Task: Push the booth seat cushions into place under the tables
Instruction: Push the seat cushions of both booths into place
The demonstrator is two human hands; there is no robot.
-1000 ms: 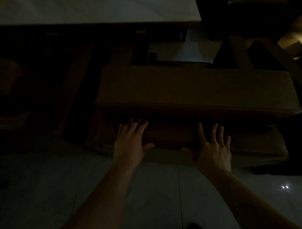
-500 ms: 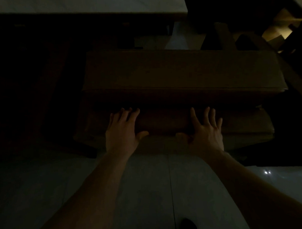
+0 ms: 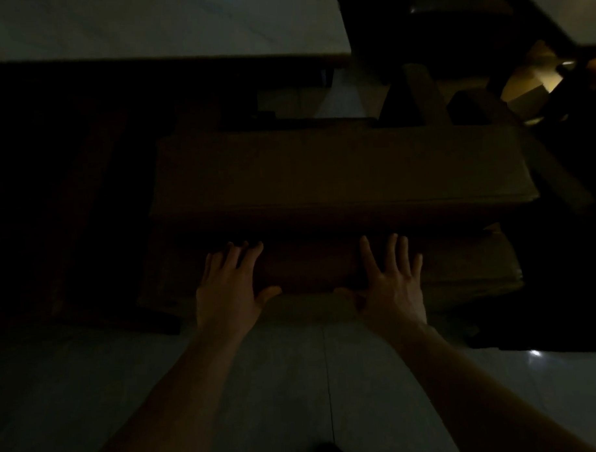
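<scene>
While both arms are reaching forward over pale tiled floor (image 3: 329, 387), left hand (image 3: 226, 292) and right hand (image 3: 391, 286) are lying flat, fingers spread, gripping nothing, palms pressing near face of lower seat cushion (image 3: 460, 271). Upper seat cushion (image 3: 338, 170) is stacked on it. Versus a second ago, stack is sitting farther from near floor, closer to table (image 3: 147, 24) edge — push seems to be progressing. Cushions not yet under tabletop; more shoving likely needed. Dim light hiding detail.
</scene>
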